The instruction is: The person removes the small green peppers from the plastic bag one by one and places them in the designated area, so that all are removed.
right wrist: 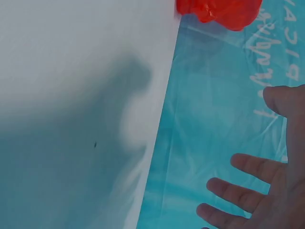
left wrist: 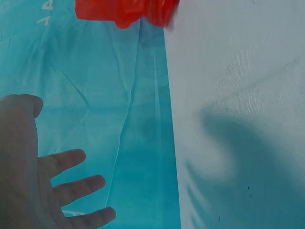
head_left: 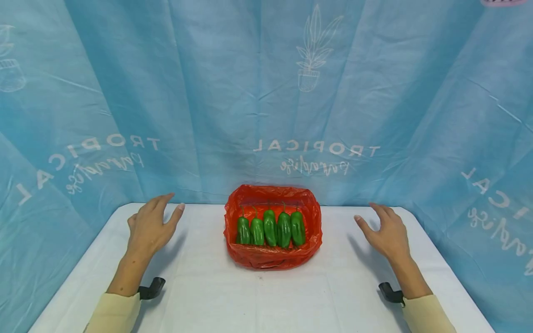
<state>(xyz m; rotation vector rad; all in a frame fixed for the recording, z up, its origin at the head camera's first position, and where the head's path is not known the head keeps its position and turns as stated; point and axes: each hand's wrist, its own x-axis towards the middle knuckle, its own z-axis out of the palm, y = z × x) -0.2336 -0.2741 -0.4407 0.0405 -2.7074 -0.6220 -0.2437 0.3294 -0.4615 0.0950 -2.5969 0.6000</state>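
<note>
A red plastic bag (head_left: 266,257), its top spread wide like a basket, sits at the back middle of the white table. Several green peppers (head_left: 269,227) stand side by side inside it, stems up. To the left of the bag, my left hand (head_left: 151,226) hovers over the table with fingers spread and holds nothing. My right hand (head_left: 387,233) is held the same way on the other side, apart from the bag. Both wrist views show spread fingers and a corner of the red bag (left wrist: 126,10) at the top edge. Whatever lies under the peppers is hidden.
The white table (head_left: 291,300) ends at a blue curtain (head_left: 225,115) with printed plants and mirrored lettering, which hangs behind and along both sides. A black wrist mount (head_left: 152,288) sticks out from the left wrist, another mount (head_left: 390,293) from the right.
</note>
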